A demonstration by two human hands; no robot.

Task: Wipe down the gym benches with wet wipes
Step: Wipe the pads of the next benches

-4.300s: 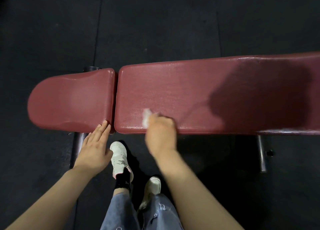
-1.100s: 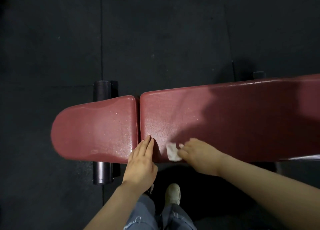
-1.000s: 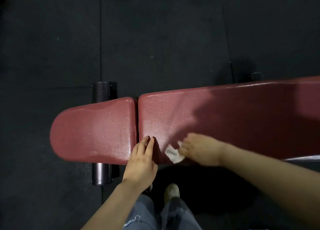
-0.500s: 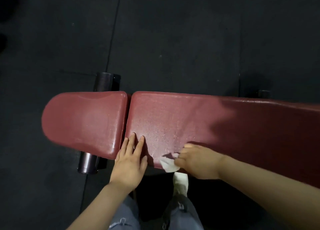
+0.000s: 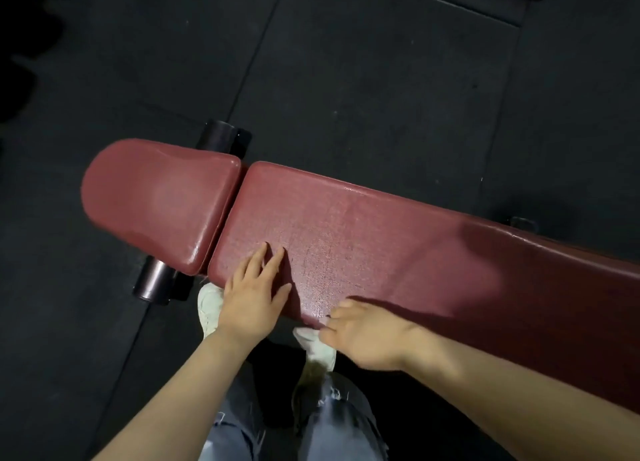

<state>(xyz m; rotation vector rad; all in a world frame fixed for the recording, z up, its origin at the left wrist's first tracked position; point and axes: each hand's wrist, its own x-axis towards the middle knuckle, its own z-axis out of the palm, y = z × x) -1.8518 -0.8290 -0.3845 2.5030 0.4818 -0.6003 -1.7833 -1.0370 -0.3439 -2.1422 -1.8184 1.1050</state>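
— Red padding is seen across the bench [image 5: 363, 238], which is laid on dark floor mats [image 5: 381, 79]. How is it made up?

— Two pads are shown: a short rounded seat [image 5: 156, 200] at the left and a long pad running off to the right, split by a narrow gap. A dark roller [image 5: 152, 282] is seen under the seat at its near side, and its other end at the far side.

— Where is the left hand [image 5: 254, 297]?

— It is laid flat on the long pad near the gap, at the near edge, with the fingers [image 5: 273, 263] held straight and pointed away. Nothing is gripped by it.

— And the right hand [image 5: 367, 336]?

— It is held at the near edge of the long pad, to the right of the left hand and apart from it. Its fingers are curled and blurred. A small white scrap, taken to be the wipe [image 5: 323, 320], is glimpsed at the fingertips against the pad's edge; whether it is pinched cannot be told for certain.

— What else is visible?

— Pale shoes [image 5: 207, 304] and blue jeans [image 5: 332, 422] are seen below the hands. A shadow is cast over the right part of the long pad.
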